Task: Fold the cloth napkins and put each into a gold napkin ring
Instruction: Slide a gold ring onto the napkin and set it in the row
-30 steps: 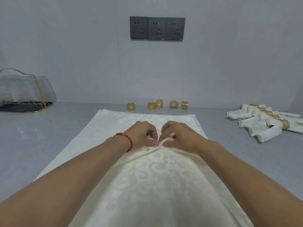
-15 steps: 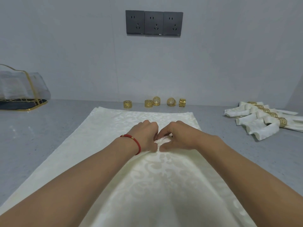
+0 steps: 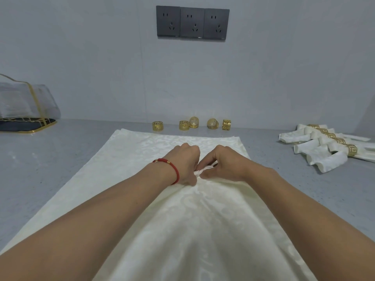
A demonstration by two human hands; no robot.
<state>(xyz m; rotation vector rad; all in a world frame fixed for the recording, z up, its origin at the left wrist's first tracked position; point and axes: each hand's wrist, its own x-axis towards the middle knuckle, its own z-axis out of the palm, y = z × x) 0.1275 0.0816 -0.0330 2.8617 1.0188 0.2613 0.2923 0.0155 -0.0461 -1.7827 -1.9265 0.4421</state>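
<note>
Two hands, left hand [image 3: 185, 162] and right hand [image 3: 223, 163], were closed together on a pinched ridge of napkin [image 3: 203, 209] at frame centre; rings [image 3: 183, 125] were ranged beyond, directly ahead.

3 wall sockets [image 3: 192, 22], grey counter [image 3: 50, 165], gold-trim tray [image 3: 26, 123]

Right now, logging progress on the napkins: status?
Left hand and right hand both pinching a pleat in the cream napkin. Five gold rings loose by the wall. Nothing obstructing.
</note>
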